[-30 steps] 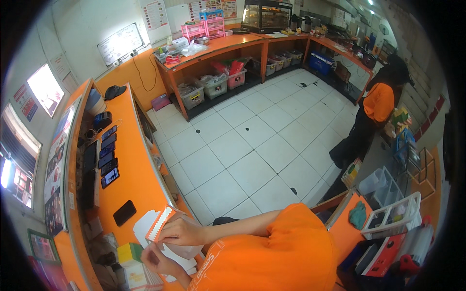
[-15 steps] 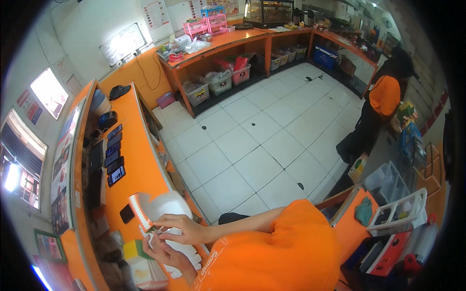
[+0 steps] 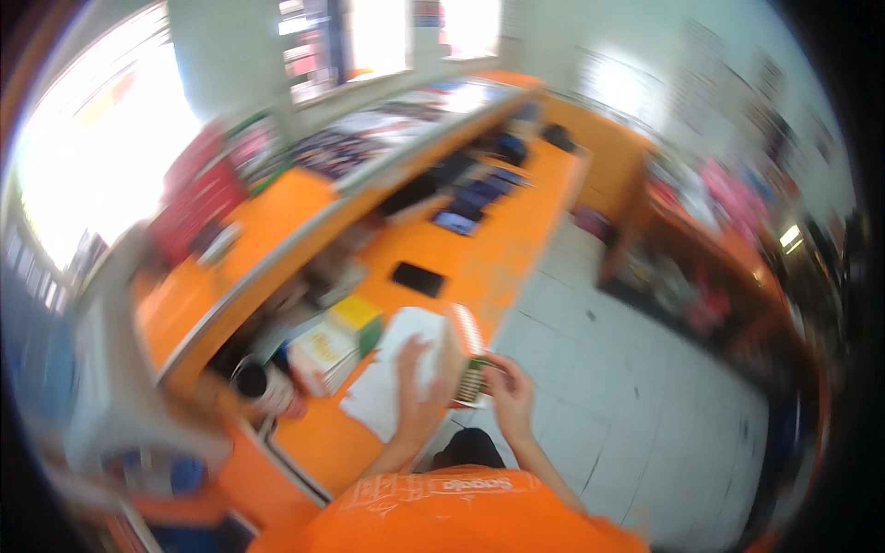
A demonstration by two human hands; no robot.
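Observation:
A paper carton (image 3: 468, 332) with an orange-and-white patterned side, a tan face and a green patterned part stands at the counter's edge before me. My right hand (image 3: 512, 396) grips its right side, fingers closed on the edge. My left hand (image 3: 419, 396) lies along the tan face with its fingers stretched out; blur hides whether it touches. White paper sheets (image 3: 378, 392) with a scalloped edge lie under and beside my left hand. Just left of them is a stack of printed white cartons (image 3: 323, 355), with a yellow-and-green box (image 3: 358, 318) against it.
A black phone (image 3: 418, 278) lies on the orange counter (image 3: 502, 267), with several more phones (image 3: 470, 203) farther along. At the left, a dark-lidded container (image 3: 263, 382) stands below the raised shelf (image 3: 258, 267). Tiled floor (image 3: 590, 387) spreads to the right, toward another counter (image 3: 701, 221).
The view has swung left, bringing the counter to the middle and blurring the picture. My left hand has opened out beside the carton; my right hand has shifted to its right edge.

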